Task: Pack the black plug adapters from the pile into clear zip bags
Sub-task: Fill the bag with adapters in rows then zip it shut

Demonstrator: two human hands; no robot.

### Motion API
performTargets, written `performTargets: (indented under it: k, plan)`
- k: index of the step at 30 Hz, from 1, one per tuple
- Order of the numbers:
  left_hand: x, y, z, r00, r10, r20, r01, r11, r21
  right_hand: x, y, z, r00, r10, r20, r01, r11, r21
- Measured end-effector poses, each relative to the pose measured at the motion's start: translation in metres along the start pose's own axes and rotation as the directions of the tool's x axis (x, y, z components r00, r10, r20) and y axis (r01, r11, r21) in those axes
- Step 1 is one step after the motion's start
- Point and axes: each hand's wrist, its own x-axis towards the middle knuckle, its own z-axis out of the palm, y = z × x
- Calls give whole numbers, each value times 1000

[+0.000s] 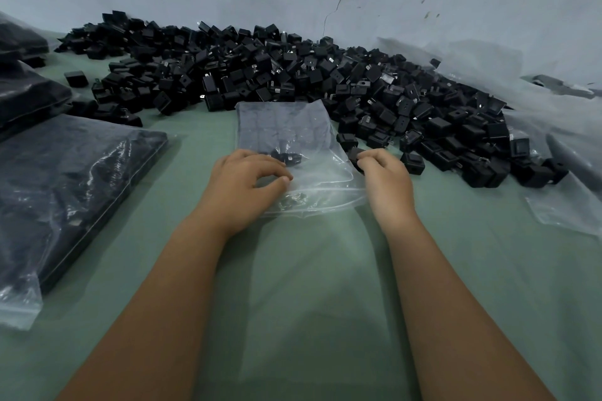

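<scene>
Two hands: left hand pinches one zip bag, right hand one adapter.

No text, label, brand or number can be read anywhere. The black plug adapters in the far pile show plain faces, though any fine moulded marks may be too small to make out. The clear zip bags carry no print.
</scene>
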Motion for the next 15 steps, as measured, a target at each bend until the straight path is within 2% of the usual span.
performTargets:
  k: [3,8,13,15]
  plan:
    - [0,-1,1,1000,3,-3,-3,1000,-4,3,-1,-1,1000,-2,-15,1,1000,-25]
    - [0,-1,2,999,-23,-26,24,1000,15,4,-1,2,992,-51,118,88,940,-330]
    - [-1,0,3,999,-27,-19,28,1000,6,2,0,1,993,-46,111,79,947,-311]
    - [-2,1,2,1000,-28,-14,28,1000,-1,2,-2,1,992,-32,121,76,925,-372]
